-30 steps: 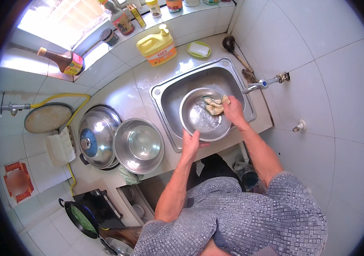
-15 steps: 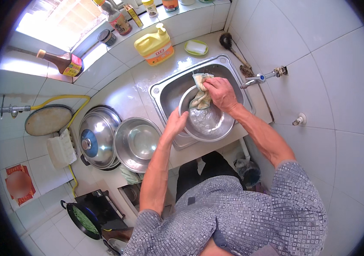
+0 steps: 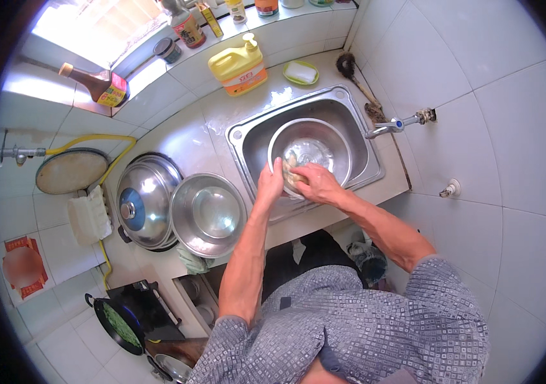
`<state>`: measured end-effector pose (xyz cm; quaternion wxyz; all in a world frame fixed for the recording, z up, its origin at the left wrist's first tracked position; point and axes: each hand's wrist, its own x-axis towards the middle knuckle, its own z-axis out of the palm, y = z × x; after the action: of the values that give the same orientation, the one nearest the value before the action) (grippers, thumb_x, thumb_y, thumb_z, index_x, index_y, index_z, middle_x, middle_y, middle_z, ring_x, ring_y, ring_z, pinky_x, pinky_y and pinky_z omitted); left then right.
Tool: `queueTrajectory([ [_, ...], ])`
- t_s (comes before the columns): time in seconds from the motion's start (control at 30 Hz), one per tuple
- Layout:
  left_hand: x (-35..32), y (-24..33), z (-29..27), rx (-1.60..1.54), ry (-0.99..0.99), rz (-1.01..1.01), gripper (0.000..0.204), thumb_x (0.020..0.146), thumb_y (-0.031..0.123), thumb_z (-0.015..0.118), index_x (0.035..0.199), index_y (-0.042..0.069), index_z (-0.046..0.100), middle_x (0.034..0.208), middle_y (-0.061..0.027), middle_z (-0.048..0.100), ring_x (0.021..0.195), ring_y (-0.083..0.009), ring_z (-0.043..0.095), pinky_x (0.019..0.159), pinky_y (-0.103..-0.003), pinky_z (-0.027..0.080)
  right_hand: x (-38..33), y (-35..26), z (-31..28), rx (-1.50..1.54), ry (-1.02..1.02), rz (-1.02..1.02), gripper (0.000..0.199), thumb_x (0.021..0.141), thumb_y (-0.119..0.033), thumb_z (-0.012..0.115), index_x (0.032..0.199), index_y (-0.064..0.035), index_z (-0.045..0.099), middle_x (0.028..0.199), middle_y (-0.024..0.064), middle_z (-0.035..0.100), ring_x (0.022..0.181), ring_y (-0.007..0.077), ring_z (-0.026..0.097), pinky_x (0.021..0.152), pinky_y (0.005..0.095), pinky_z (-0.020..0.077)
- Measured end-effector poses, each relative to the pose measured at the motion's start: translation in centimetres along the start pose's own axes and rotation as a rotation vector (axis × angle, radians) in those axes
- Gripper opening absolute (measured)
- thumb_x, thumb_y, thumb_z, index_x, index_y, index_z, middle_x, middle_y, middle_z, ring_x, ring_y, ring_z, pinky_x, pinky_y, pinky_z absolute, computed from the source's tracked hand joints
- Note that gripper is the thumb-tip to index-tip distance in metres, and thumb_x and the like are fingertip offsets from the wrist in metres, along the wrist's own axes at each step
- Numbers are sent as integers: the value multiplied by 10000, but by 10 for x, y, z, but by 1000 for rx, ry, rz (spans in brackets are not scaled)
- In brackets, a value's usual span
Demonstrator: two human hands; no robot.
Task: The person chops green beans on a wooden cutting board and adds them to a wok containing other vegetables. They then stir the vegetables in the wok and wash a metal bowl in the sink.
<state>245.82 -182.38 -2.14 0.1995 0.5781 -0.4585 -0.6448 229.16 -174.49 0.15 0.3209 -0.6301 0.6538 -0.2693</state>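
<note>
A round metal basin [image 3: 339, 146] sits tilted in the stainless steel sink [image 3: 247, 148]. My left hand [image 3: 271, 183] grips the basin's near left rim, thumb up along the inner wall. Bunched under the fingers of my right hand [image 3: 316, 183] is a pale dishcloth [image 3: 289, 168], pressed against the basin's near inner wall. Much of the cloth is hidden by my hands. Shiny wet patches show on the basin's bottom.
Left of the sink stand another metal basin [image 3: 184, 208] and a lidded pot [image 3: 148, 185]. Behind it are a yellow detergent jug [image 3: 237, 67] and a soap dish [image 3: 301, 73]. A tap [image 3: 391, 126] juts from the right wall. A wok [image 3: 116, 325] is at lower left.
My right hand has moved the dishcloth from the basin's far side down to its near left wall. The basin has shifted slightly, and my left hand still holds its rim.
</note>
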Motion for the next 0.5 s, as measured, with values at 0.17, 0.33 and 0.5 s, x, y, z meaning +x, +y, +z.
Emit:
queueTrajectory([
  [0.17,-11,-2,0,-84,-34,-24,443,1128,340,492,1310,-37,636,1083,-177,732,950,-252,734,759,-393,603,60,12,-4,-309,301,-229,235,820,-144,780,1044,-78,751,1041,130,652,1008,339,629,827,459,538],
  [0.33,4,-6,-8,-139,143,102,409,1116,290,525,1352,-24,639,1143,-186,742,1049,-263,715,910,-417,548,73,40,-35,-679,186,-131,187,863,-208,714,984,-78,774,1043,117,684,1029,299,639,825,448,529],
  [0.5,31,-17,-10,23,148,111,435,1122,335,502,1373,1,620,1180,-193,732,1039,-296,724,851,-438,575,29,34,-25,-384,-200,62,294,885,-208,671,1116,-59,776,1031,190,715,995,357,691,855,473,565],
])
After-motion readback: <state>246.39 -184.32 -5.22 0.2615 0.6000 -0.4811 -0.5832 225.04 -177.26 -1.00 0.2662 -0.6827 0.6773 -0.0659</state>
